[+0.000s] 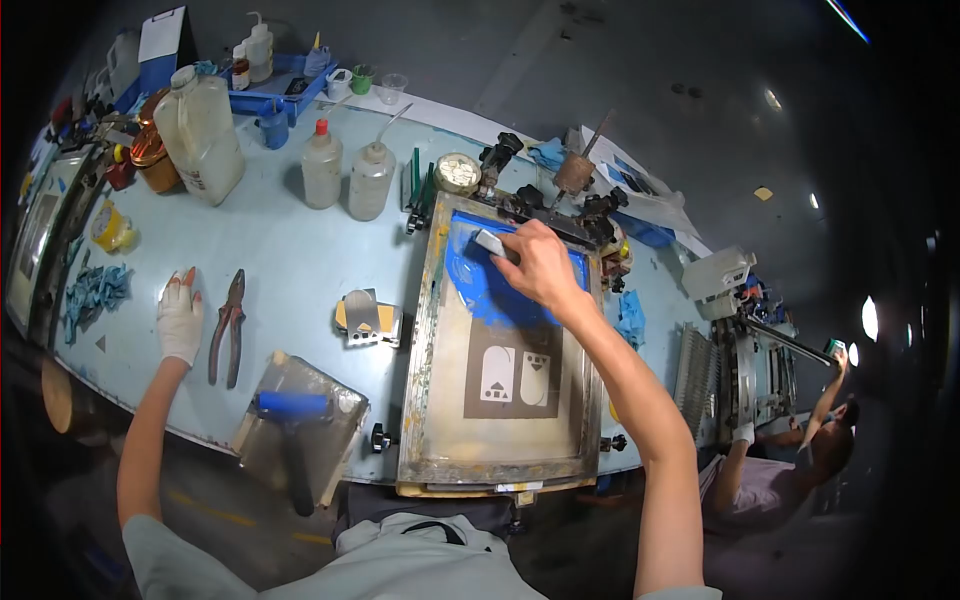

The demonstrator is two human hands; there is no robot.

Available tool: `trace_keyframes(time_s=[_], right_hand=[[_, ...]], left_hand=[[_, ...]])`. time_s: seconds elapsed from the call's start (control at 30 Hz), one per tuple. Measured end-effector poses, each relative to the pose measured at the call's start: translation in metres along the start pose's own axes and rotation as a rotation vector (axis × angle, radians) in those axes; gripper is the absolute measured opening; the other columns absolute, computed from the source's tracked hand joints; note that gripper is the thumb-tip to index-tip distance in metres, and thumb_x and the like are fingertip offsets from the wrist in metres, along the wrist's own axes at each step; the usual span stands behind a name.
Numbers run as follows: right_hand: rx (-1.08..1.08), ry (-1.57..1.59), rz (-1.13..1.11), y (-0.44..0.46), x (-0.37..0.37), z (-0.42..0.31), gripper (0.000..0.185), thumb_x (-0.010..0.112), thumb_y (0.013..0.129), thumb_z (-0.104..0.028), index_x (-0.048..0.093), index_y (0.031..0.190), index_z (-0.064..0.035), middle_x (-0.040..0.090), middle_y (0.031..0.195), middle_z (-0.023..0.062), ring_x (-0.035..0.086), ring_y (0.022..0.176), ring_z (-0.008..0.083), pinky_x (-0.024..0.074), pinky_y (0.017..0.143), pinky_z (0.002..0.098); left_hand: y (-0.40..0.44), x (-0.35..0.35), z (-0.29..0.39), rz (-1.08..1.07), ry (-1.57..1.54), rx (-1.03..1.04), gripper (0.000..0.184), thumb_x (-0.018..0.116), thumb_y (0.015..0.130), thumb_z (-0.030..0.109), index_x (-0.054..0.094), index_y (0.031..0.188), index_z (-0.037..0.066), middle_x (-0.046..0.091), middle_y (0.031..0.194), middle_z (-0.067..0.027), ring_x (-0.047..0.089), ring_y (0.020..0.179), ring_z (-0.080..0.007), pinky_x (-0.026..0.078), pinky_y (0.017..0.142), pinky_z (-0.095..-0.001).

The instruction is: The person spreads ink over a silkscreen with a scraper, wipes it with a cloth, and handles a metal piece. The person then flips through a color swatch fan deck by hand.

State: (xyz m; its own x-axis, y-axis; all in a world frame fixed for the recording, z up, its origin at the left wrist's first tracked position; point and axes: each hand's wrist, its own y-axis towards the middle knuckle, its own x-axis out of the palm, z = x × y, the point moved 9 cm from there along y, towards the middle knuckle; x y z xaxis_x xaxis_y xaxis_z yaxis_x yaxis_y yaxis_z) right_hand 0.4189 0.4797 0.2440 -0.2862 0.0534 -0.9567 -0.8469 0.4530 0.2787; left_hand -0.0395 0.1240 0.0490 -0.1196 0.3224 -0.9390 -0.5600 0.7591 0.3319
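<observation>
- A rectangular grey-edged screen (412, 420) lies on the pale blue tabletop (275, 260).
- A flat pale-grey scraper (489, 242) sits in the bare right hand (538, 258), over the screen's far end.
- The white-gloved left hand (180, 318) rests on the tabletop, left of red-handled metal pliers (230, 314).
- A blue cylindrical roller (292, 404) lies between pliers and screen.
- A red-capped plastic bottle (321, 170) stands behind the roller.

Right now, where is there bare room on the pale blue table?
The table is bare between the red-capped plastic bottle, the red-handled pliers and the grey-yellow stack. It is crowded around the blue plastic tray and at the far end of the blue-inked screen.
</observation>
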Motion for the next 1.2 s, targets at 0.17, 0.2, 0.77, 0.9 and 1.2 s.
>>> trace_keyframes(time_s=[0.17,0.2,0.77,0.9,1.2], right_hand=[[-0.187,-0.068,-0.142,-0.033,-0.023,0.016,0.046,0.069,0.066,0.002,0.079,0.11,-0.0079,0.076,0.109,0.0094,0.064,0.11,0.0305,0.0482,0.103,0.0418],[-0.134,-0.081,-0.142,-0.045,-0.026,0.035,0.047,0.068,0.066,0.002,0.079,0.11,-0.0077,0.076,0.109,0.0089,0.065,0.109,0.0301,0.0481,0.103,0.0419],[0.032,-0.101,-0.048,-0.066,-0.027,-0.006,0.025,0.08,0.078,-0.022,0.08,0.098,-0.0067,0.07,0.076,0.0113,0.065,0.085,0.0296,0.048,0.086,0.0435],[0.045,-0.207,0.0,-0.075,-0.031,0.021,0.032,0.083,0.074,-0.018,0.079,0.103,-0.0039,0.071,0.081,0.01,0.063,0.084,0.0295,0.0479,0.083,0.0426],[0.042,-0.212,-0.039,-0.087,-0.036,0.032,0.033,0.08,0.075,-0.014,0.078,0.106,-0.0035,0.075,0.089,0.01,0.064,0.089,0.0293,0.0471,0.087,0.0424]], left_hand=[[-0.004,0.005,-0.008,0.028,-0.033,-0.006,0.051,0.062,0.094,0.012,0.055,0.145,0.009,0.056,0.144,-0.0139,0.051,0.135,-0.0341,0.042,0.114,-0.0449],[-0.002,0.006,-0.008,0.027,-0.037,-0.004,0.051,0.062,0.094,0.012,0.055,0.145,0.009,0.056,0.144,-0.0138,0.051,0.135,-0.034,0.043,0.114,-0.0449],[-0.007,0.003,-0.004,0.025,0.033,0.004,0.051,0.063,0.095,0.014,0.055,0.145,0.008,0.055,0.145,-0.0143,0.051,0.136,-0.0338,0.043,0.113,-0.0452],[0.001,0.002,-0.004,0.035,0.026,0.01,0.05,0.062,0.095,0.014,0.055,0.144,0.007,0.055,0.144,-0.0151,0.051,0.135,-0.0339,0.043,0.113,-0.045],[0.0,-0.001,-0.003,0.026,0.01,0.002,0.047,0.062,0.096,0.015,0.056,0.142,0.006,0.056,0.144,-0.015,0.051,0.136,-0.0341,0.043,0.113,-0.0455]])
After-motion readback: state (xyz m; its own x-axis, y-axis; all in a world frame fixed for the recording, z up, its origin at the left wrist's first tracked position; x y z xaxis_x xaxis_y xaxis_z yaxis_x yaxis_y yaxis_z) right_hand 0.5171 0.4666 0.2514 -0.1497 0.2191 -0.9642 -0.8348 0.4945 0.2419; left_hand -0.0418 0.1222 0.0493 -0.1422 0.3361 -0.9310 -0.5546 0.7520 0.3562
